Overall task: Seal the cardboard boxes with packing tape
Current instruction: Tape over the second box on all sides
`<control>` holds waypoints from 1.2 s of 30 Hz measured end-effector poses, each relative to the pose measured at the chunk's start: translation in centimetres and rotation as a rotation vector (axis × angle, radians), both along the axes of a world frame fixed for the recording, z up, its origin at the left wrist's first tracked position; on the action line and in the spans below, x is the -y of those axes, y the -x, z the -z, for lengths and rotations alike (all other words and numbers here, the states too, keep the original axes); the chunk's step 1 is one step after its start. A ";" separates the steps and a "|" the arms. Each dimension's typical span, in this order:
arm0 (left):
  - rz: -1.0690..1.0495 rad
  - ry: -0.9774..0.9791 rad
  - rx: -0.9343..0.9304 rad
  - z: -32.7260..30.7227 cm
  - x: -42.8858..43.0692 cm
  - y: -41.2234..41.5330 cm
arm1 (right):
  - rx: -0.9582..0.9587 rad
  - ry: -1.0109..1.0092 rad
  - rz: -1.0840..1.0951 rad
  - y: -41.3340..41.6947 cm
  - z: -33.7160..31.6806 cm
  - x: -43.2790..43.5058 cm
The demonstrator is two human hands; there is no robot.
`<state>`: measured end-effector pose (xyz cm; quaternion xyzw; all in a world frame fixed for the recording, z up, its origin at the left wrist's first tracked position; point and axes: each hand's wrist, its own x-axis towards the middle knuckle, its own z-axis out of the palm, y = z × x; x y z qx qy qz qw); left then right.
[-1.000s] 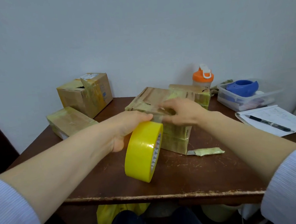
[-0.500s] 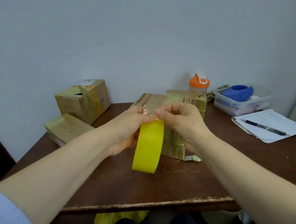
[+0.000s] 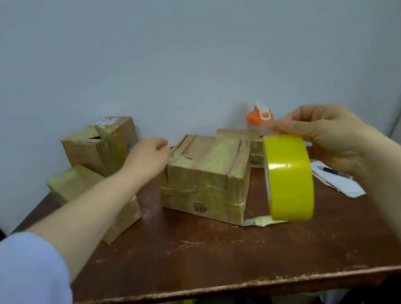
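Tape roll [image 3: 290,180] is hanging upright above the counter [image 3: 204,249], just right of the middle box [image 3: 209,175], your right hand [image 3: 327,134] gripping its top. Your left hand [image 3: 149,156] is curling at that box's top left edge; its grip is unclear.

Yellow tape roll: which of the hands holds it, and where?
The right hand grips the yellow tape roll at its top. The left hand is at a top corner of the middle box; its hold is unclear.

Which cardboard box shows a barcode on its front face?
The centre box, by the left hand; the barcode sits low on its front, and no other box's front shows one.
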<state>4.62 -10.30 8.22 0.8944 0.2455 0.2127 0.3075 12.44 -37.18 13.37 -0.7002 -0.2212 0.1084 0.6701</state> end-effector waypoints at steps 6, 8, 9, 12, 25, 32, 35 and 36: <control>-0.057 0.196 -0.032 4.8 -0.5 -3.3 | -0.105 0.277 -0.065 -2.9 2.2 0.0; -0.042 0.318 0.049 5.2 -1.0 -4.2 | -0.169 0.245 -0.096 -3.6 3.0 -0.2; -0.014 0.342 0.060 5.3 -1.4 -4.4 | -0.203 0.223 -0.128 -3.9 3.4 -0.3; 0.090 0.346 0.012 5.3 -2.9 -4.4 | -0.240 0.210 -0.263 -4.1 4.0 -0.8; 0.303 -0.638 -0.214 6.1 -2.3 -4.8 | -0.189 0.372 -0.526 -3.4 5.1 -4.0; 0.336 -0.731 -0.128 5.6 -1.1 -3.9 | -0.180 0.380 -0.523 -3.4 5.1 -4.4; 0.335 -0.659 -0.122 5.6 -0.5 -3.8 | -0.160 0.383 -0.523 -3.3 5.2 -4.2; 0.334 -0.643 -0.134 5.3 -0.3 -3.8 | -0.147 0.384 -0.512 -3.2 5.2 -4.1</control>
